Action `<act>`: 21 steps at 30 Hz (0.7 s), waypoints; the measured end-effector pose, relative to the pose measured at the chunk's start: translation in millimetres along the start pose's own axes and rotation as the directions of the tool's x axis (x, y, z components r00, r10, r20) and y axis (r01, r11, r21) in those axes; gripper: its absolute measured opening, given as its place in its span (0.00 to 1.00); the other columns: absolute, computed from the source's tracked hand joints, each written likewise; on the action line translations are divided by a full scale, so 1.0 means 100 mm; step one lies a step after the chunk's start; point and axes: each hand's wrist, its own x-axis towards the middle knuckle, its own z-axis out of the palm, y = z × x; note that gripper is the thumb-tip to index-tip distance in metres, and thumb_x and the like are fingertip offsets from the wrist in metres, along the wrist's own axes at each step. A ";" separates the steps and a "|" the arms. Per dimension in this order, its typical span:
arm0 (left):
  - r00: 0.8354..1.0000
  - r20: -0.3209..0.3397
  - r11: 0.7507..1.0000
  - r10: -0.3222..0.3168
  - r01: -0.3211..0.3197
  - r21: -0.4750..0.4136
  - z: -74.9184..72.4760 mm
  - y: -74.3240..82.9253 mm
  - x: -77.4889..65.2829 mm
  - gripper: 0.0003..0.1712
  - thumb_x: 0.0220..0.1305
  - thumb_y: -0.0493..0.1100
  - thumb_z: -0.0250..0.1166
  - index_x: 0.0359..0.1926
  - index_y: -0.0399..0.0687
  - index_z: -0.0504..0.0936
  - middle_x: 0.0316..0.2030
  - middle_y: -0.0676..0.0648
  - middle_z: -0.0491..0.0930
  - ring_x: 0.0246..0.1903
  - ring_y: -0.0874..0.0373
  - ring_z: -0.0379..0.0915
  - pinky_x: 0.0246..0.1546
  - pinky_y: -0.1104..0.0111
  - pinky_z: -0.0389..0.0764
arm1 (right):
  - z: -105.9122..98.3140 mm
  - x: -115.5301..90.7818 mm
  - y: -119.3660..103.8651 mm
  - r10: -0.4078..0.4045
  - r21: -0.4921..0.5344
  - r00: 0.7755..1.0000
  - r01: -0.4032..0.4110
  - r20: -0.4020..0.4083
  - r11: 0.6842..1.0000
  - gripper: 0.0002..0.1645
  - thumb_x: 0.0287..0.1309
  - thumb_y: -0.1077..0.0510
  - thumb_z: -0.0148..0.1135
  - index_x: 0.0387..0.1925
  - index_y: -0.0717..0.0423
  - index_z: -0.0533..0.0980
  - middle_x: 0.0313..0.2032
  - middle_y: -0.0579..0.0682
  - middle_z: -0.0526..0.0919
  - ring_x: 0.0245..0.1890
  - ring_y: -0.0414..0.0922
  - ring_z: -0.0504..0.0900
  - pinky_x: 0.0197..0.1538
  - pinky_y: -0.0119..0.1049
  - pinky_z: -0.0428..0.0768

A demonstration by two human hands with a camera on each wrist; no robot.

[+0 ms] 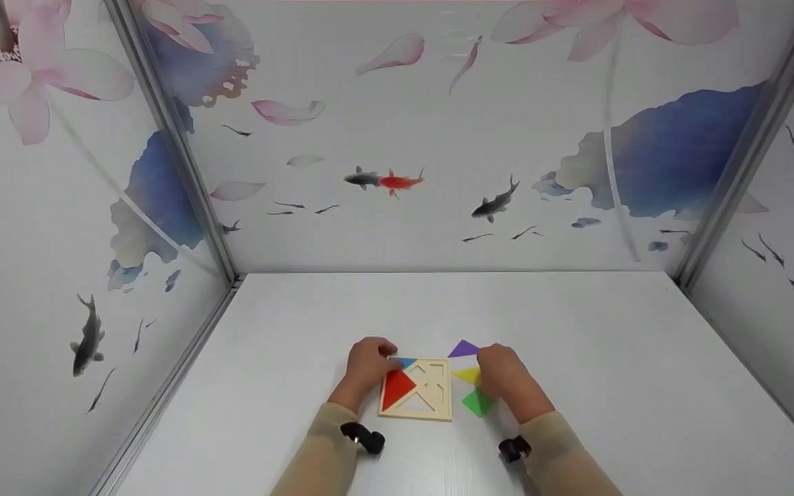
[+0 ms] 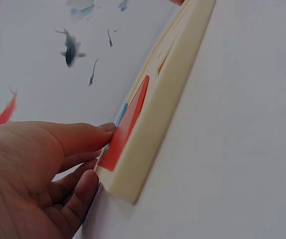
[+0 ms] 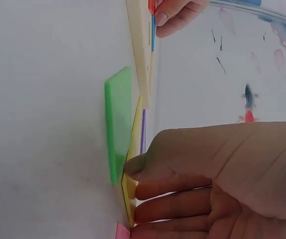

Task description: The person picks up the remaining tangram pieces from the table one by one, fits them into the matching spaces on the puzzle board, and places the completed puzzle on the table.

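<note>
A square wooden tangram tray [image 1: 415, 415] lies on the table with a red triangle [image 1: 397, 389] and a blue piece [image 1: 405, 362] in its left part. My left hand [image 1: 369, 364] grips the tray's far left corner, thumb on top by the blue piece. To the tray's right, my right hand [image 1: 506, 375] pinches a yellow piece [image 1: 467, 375]; the thumb lies over it and the fingers are at its far side. Beyond it is a purple triangle [image 1: 464, 348], and nearer me a green piece [image 1: 477, 403]. A pink piece [image 3: 122, 231] shows partly beneath the right hand.
The white table [image 1: 287, 310] is bounded by printed panels at the back and both sides, joined by metal posts [image 1: 176, 145]. The tray has several cut recesses, and the loose pieces lie close along its right side. Black wrist cameras [image 1: 362, 437] sit on both wrists.
</note>
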 end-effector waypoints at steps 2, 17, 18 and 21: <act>1.000 0.004 1.000 -0.010 0.010 -0.008 -0.01 0.00 0.01 0.12 0.62 0.44 0.77 0.46 0.49 0.90 0.43 0.49 0.86 0.44 0.54 0.78 0.55 0.55 0.82 | 0.01 0.01 0.00 0.011 0.026 1.000 -0.011 -0.002 1.000 0.14 0.61 0.66 0.72 0.48 0.67 0.83 0.37 0.56 0.84 0.36 0.49 0.75 0.58 0.51 0.85; 1.000 0.010 0.999 -0.030 0.030 -0.012 0.00 0.03 -0.01 0.13 0.63 0.44 0.77 0.48 0.48 0.89 0.45 0.48 0.86 0.46 0.53 0.78 0.57 0.55 0.82 | 0.01 0.00 -0.03 0.035 0.049 0.999 -0.036 0.030 0.998 0.14 0.60 0.65 0.73 0.48 0.64 0.83 0.36 0.54 0.80 0.37 0.50 0.75 0.56 0.51 0.84; 0.999 0.009 0.999 -0.032 0.032 -0.013 0.00 0.03 -0.01 0.13 0.63 0.44 0.77 0.48 0.48 0.89 0.45 0.48 0.86 0.46 0.53 0.78 0.57 0.55 0.82 | 0.01 -0.01 -0.04 0.029 0.044 0.999 -0.030 0.028 0.999 0.14 0.60 0.65 0.73 0.47 0.64 0.83 0.36 0.54 0.80 0.37 0.50 0.75 0.56 0.51 0.84; 0.999 0.007 0.999 -0.041 0.041 -0.016 0.00 0.02 0.00 0.13 0.62 0.44 0.78 0.48 0.49 0.89 0.45 0.49 0.86 0.45 0.54 0.77 0.57 0.55 0.83 | 0.00 -0.02 -0.07 0.006 0.015 1.000 -0.006 0.024 1.000 0.12 0.60 0.66 0.72 0.46 0.64 0.82 0.36 0.55 0.80 0.37 0.50 0.75 0.57 0.51 0.84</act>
